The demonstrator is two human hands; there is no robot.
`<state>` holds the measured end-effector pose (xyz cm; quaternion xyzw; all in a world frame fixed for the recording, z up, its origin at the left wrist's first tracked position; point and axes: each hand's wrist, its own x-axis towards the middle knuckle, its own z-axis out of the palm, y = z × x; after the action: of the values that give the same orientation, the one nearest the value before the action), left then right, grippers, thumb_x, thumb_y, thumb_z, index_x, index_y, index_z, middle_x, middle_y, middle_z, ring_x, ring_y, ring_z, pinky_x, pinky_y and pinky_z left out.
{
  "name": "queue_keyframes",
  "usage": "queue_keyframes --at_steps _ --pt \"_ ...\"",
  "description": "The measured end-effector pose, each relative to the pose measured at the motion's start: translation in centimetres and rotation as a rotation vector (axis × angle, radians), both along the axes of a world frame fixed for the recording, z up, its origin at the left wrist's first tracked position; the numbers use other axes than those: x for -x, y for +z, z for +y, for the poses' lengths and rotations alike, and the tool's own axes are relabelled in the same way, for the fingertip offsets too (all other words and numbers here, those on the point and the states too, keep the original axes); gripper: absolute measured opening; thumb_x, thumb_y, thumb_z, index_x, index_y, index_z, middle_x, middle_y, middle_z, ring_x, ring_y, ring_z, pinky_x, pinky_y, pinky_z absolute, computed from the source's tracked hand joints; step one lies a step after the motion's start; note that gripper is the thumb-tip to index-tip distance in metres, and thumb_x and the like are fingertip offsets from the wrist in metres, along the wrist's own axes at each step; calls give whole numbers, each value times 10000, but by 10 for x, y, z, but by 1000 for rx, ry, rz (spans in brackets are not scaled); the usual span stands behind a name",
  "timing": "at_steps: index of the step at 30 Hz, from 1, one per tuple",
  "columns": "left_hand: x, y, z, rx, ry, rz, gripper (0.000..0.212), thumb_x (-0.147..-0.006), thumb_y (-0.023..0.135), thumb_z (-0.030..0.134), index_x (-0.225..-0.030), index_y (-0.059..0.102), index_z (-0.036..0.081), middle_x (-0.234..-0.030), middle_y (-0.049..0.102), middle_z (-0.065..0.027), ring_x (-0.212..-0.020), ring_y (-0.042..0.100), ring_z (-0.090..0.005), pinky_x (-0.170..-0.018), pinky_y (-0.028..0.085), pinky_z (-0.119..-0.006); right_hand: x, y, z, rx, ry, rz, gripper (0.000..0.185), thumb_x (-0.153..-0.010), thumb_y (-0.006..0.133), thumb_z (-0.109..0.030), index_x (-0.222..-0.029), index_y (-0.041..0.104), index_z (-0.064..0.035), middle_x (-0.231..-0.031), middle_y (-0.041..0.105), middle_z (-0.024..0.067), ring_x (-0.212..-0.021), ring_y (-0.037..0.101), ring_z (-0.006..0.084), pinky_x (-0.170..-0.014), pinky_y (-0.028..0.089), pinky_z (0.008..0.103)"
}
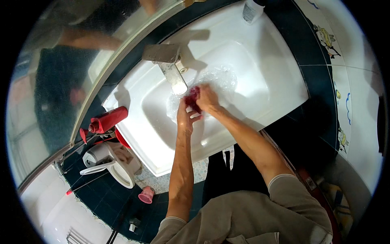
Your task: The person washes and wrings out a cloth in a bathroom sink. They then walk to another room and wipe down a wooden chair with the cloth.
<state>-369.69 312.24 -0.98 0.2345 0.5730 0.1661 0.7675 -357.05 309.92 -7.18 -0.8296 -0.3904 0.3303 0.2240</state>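
A dark red, wet item (192,98), perhaps cloth, is held between both hands over the white washbasin (158,152). My left hand (186,114) grips its left side, with some fingers spread beneath. On the other side, my right hand (208,98) is closed around its edge. Just beyond my left hand is the spout of the metal faucet (175,77), its flat lever at the back. Bubbly water (218,77) lies in the bowl around the hands. The item's exact kind is unclear, as the fingers partly cover it.
A red pump bottle (109,119) lies near the basin's left corner. At the back right corner stands a white bottle (252,12). A mirror (70,61) borders the left. Below are a toilet (122,170) with its lid raised and a pink perforated basket (147,195).
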Motion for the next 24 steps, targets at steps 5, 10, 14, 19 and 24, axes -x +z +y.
queue_keyframes --at_steps 5,10,14,19,24 --pt "72 -50 27 165 345 -592 632 -1011 439 614 -1200 639 45 -1072 677 -122 -987 642 -288 -880 547 -479 97 107 8 -355 88 345 172 -869 659 -186 -898 661 -17 -900 675 194 -884 652 392 -766 507 512" --pt "51 -39 2 -51 428 -427 537 -1030 473 509 -1273 590 45 -1122 666 -119 -979 651 -265 -861 559 -413 100 132 1 -562 18 259 269 -898 703 -240 -780 596 -23 -743 651 176 -686 663 358 -621 514 448" --pt "48 -40 8 27 402 -434 512 -1041 458 480 -1284 583 47 -1146 669 -111 -1002 651 -267 -879 553 -410 83 103 16 -507 50 92 334 -925 662 -254 -685 584 -35 -666 636 155 -590 638 350 -572 511 435" --pt "21 -14 -8 -39 450 41 365 -1054 475 331 -1191 618 25 -1088 681 -71 -940 663 -217 -803 570 -377 47 61 26 -501 92 20 408 -967 601 -302 -669 630 -26 -675 656 163 -615 656 349 -565 511 473" --pt "37 3 -12 -304 13 342 351 -996 626 318 -1243 645 69 -1037 644 -55 -880 619 -126 -678 562 -304 -14 20 5 -277 194 -452 302 -969 591 -321 -978 659 -28 -1140 623 229 -1065 599 398 -720 513 532"
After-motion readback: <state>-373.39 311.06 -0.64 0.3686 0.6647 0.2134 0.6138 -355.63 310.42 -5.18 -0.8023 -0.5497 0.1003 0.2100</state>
